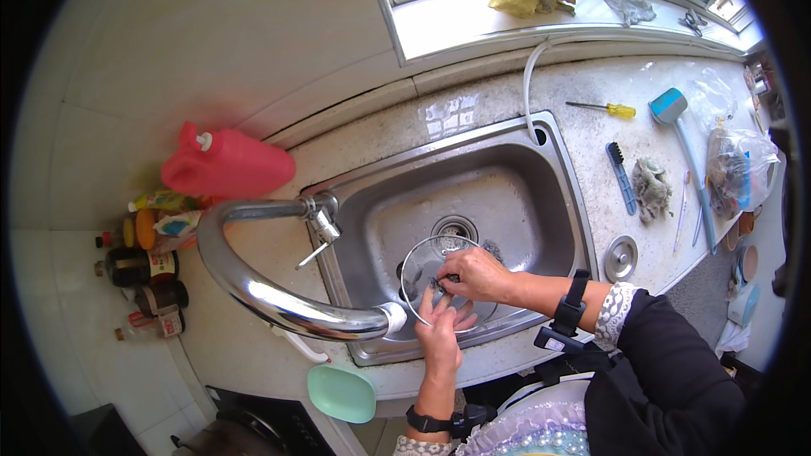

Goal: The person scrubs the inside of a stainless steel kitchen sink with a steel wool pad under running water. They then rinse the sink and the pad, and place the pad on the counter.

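A round clear glass lid or shallow bowl (419, 266) is held over the near side of the steel sink (393, 202). Beneath and around it are the fingers of my left hand (440, 329), palm up, gripping its near rim. My right hand (475, 273) reaches over the glass and pinches a small dark, fuzzy bit, perhaps steel wool (448, 280), close to the left fingertips. Behind the right hand, a grey scouring pad (492, 251) lies in the sink near the drain strainer (455, 234). A chrome faucet (279, 304) curves in from the left, its spout left of the glass.
Right of the sink are a drain plug (621, 258), a blue brush (621, 178), a grey rag (651, 190), a yellow-handled screwdriver (611, 109) and a long-handled brush (690, 158). A red jug (234, 161) and bottles (139, 267) stand left; a green basin (342, 394) sits near the edge.
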Demonstrator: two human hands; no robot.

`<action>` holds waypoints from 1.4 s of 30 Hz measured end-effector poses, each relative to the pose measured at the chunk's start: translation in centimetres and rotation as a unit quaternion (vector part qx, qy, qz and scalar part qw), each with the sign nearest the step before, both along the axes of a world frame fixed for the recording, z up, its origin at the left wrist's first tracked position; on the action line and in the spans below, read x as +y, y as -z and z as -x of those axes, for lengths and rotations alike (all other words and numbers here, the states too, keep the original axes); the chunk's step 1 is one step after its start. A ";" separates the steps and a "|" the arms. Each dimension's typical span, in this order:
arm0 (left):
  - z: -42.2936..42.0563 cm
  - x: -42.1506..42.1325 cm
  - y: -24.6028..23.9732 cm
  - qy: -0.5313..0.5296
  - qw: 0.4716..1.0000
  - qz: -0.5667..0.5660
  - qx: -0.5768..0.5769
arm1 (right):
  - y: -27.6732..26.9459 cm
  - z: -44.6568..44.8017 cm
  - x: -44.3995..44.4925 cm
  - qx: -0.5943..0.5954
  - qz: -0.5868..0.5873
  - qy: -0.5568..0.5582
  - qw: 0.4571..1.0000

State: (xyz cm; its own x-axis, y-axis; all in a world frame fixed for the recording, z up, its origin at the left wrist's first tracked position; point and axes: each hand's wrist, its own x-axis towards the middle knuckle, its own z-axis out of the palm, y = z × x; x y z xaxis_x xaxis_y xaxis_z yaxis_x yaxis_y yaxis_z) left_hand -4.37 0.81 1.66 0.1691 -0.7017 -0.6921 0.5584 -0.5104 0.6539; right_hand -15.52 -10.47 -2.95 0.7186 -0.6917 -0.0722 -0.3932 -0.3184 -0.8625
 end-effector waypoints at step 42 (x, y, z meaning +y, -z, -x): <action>1.9 -0.2 -2.6 -0.091 0.983 0.133 0.084 | -3.4 1.4 -0.2 -0.135 -0.320 0.388 0.854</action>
State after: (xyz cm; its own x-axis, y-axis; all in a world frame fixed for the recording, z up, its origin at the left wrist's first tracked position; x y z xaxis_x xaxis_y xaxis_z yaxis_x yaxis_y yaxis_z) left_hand -6.24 0.56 4.29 0.2074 -0.8304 -0.5172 0.7356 -0.2162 0.6420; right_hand -16.97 -10.71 0.46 0.1126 -0.8480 -0.5178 -0.0307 0.5179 -0.8549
